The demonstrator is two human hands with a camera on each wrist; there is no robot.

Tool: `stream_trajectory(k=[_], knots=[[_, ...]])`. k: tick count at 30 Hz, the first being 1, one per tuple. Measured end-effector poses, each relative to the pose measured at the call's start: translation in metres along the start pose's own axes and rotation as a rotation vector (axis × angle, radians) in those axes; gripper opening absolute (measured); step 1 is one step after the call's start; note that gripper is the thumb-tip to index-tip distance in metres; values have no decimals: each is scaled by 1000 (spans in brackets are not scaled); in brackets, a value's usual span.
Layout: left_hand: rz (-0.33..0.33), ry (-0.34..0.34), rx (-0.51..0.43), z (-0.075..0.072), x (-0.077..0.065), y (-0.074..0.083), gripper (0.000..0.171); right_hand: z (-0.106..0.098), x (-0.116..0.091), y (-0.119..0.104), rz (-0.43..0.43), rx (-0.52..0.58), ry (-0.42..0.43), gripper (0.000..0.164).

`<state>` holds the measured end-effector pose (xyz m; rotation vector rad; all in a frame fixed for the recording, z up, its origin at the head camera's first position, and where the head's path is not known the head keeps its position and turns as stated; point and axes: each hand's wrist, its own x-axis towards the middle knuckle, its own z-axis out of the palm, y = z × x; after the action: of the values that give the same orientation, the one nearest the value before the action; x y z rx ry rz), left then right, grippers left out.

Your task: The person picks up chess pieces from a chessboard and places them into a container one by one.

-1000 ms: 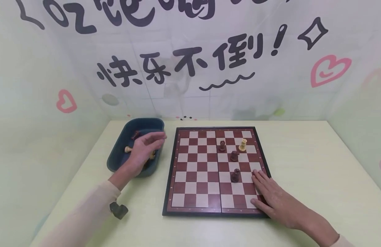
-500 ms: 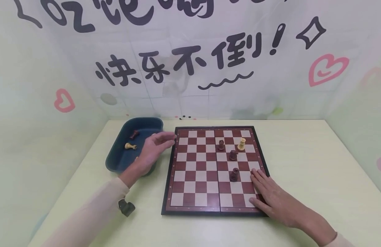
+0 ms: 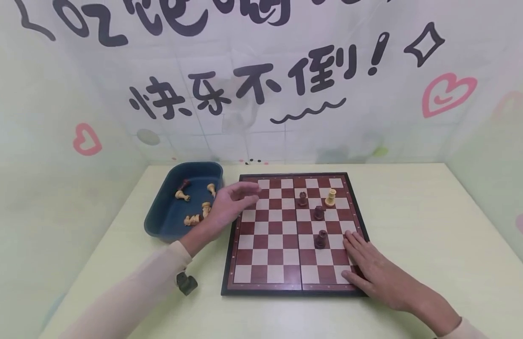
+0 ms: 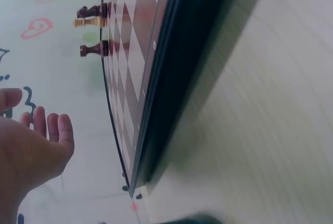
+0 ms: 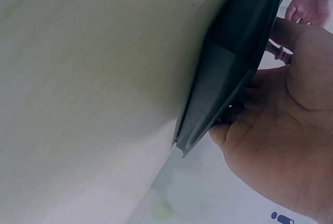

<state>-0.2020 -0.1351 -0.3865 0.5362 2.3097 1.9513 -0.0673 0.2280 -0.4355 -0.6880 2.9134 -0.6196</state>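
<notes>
My left hand (image 3: 233,202) hovers above the left part of the chessboard (image 3: 270,256), thumb apart from loosely bent fingers; no piece shows between them in the left wrist view. Flat on the board's right edge rests my right hand (image 3: 377,270), its fingers straight. On the right half of the board stand a light chess piece (image 3: 330,197) and three dark ones: a chess piece (image 3: 302,199) near the fold, a knight-like piece (image 3: 319,213), and a nearer chess piece (image 3: 321,240). All of them are upright.
Left of the board sits a dark blue tray (image 3: 153,207). Several light chess pieces (image 3: 182,195) and a dark chess piece (image 3: 184,184) lie inside it. A printed cloth wall (image 3: 244,146) closes off the table's back.
My left hand has moved right, from over the tray to over the board's left side, uncovering pieces in the tray. The right hand has stayed on the board's edge.
</notes>
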Motion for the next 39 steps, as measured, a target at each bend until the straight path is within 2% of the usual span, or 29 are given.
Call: stream_trajectory(k=[3, 11, 22, 30, 39], knots=[[6, -18, -27, 7, 0, 2, 34, 0, -1, 0, -10, -2, 10, 74], [-11, -2, -16, 20, 3, -2, 34, -2, 0, -1, -19, -26, 8, 73], [-62, -69, -20, 40, 1, -1, 36, -2, -1, -2, -12, 12, 3, 74], [-56, -99, -41, 59, 1, 0, 33, -2, 1, 0, -16, -4, 19, 74], [-88, -187, -60, 82, 1, -3, 35, 0, 0, 0, -19, -5, 16, 73]])
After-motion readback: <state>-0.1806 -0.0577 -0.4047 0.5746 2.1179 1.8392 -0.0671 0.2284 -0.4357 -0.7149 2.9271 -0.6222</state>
